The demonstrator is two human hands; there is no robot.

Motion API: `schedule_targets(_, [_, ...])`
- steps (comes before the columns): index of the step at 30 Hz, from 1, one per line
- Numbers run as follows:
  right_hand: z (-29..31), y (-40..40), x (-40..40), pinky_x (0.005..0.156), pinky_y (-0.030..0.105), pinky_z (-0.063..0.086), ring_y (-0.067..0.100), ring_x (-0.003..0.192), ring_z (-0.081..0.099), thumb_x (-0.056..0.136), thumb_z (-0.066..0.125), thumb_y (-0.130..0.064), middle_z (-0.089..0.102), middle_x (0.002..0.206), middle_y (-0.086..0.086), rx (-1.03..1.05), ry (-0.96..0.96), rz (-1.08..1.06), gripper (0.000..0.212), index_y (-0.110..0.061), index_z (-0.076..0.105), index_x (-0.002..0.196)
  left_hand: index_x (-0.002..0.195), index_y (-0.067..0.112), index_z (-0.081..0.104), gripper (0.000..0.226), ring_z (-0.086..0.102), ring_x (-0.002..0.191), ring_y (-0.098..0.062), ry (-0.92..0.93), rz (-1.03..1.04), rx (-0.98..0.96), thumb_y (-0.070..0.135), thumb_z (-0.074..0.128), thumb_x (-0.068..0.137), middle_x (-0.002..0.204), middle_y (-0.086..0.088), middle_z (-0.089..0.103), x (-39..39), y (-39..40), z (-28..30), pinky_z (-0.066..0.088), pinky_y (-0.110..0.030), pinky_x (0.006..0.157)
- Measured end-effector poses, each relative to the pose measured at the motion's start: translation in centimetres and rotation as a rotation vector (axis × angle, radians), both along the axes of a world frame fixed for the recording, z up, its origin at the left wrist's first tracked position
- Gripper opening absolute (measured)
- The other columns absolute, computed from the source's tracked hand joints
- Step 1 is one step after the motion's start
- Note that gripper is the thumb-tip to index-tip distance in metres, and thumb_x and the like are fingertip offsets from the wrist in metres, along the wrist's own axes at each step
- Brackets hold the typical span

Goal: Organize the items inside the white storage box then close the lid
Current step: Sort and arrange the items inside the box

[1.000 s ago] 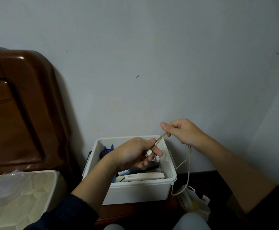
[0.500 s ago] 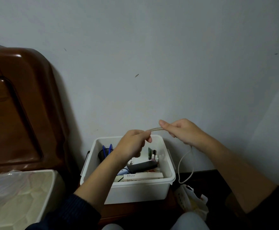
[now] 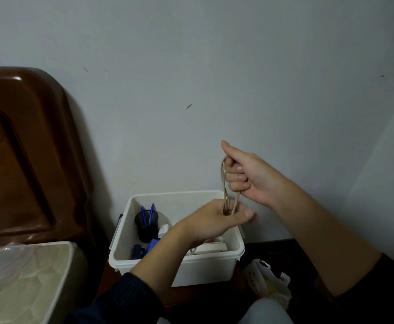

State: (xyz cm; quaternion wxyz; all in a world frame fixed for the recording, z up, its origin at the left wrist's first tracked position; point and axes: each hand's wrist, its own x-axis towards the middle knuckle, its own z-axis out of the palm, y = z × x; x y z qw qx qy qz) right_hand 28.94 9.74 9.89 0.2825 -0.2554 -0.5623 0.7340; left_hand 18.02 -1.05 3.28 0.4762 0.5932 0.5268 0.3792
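Observation:
The white storage box (image 3: 198, 267) stands open on a wooden stand against the wall, with no lid in view. Inside it are a black pen cup with blue pens (image 3: 146, 224), blue items and flat white packages. A beige cable (image 3: 225, 183) is folded into a loop above the box's right side. My right hand (image 3: 245, 174) grips the top of the loop with curled fingers. My left hand (image 3: 217, 218) holds the lower strands just above the box. My left forearm hides much of what lies in the box.
A brown wooden headboard (image 3: 22, 160) rises at the left, with a plastic-wrapped mattress corner (image 3: 20, 284) below it. A white plastic bag (image 3: 268, 284) lies on the dark floor right of the box. The wall stands directly behind the box.
My right hand rose and folded the cable into a vertical loop. My left hand shifted right and lower, now holding the loop's bottom strands; the hanging slack beside the box is gone.

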Motion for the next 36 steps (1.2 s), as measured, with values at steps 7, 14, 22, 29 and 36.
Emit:
schedule_targets(7, [-0.4,0.3,0.1,0.045,0.021,0.040,0.006,0.046,0.025,0.102,0.065,-0.043,0.029,0.063,-0.009,-0.049,0.059,0.078,0.041,-0.007,0.072,0.122,0.072,0.014,0.047,0.049,0.041,0.057,-0.016,-0.467,0.060,-0.086,0.043,0.044,0.111,0.062,-0.006,0.035,0.0,-0.4,0.2,0.017,-0.035,0.065])
schedule_targets(14, [-0.2,0.5,-0.3,0.044,0.021,0.036,0.008,0.051,0.023,0.111,0.049,-0.041,0.036,0.067,-0.008,0.025,-0.062,0.201,0.037,-0.018,0.076,0.124,0.073,0.014,0.050,0.048,0.042,0.055,-0.015,-0.391,0.038,-0.096,0.042,0.047,0.111,0.060,-0.005,0.035,0.0,-0.6,0.4,0.023,-0.030,0.061])
schedule_targets(22, [0.5,1.5,-0.2,0.037,0.018,0.032,0.006,0.044,0.030,0.101,0.067,-0.038,0.044,0.062,-0.005,-0.085,-0.032,-0.046,0.032,-0.007,0.072,0.103,0.076,0.016,0.048,0.044,0.036,0.057,-0.016,-0.460,0.028,-0.159,0.041,0.043,0.112,0.062,-0.002,0.033,0.1,-1.2,-0.4,0.023,-0.027,0.057])
schedule_targets(29, [0.0,0.2,-1.2,0.038,0.020,0.018,0.007,0.046,0.018,0.114,0.042,-0.030,0.028,0.059,-0.008,-0.027,-0.112,0.084,0.030,-0.015,0.067,0.119,0.077,0.016,0.061,0.046,0.064,0.070,-0.021,-0.447,0.016,-0.149,0.043,0.045,0.111,0.069,-0.008,0.055,0.5,-1.1,-0.5,0.031,-0.023,0.054])
schedule_targets(36, [1.1,1.1,-1.5,0.035,0.020,0.017,0.006,0.043,0.020,0.102,0.068,-0.025,0.031,0.059,-0.008,0.035,-0.186,-0.117,0.020,-0.008,0.068,0.113,0.078,0.018,0.062,0.048,0.063,0.069,-0.022,-0.295,-0.016,-0.106,0.041,0.039,0.113,0.067,-0.009,0.058,0.2,-1.5,-0.7,0.031,-0.027,0.059])
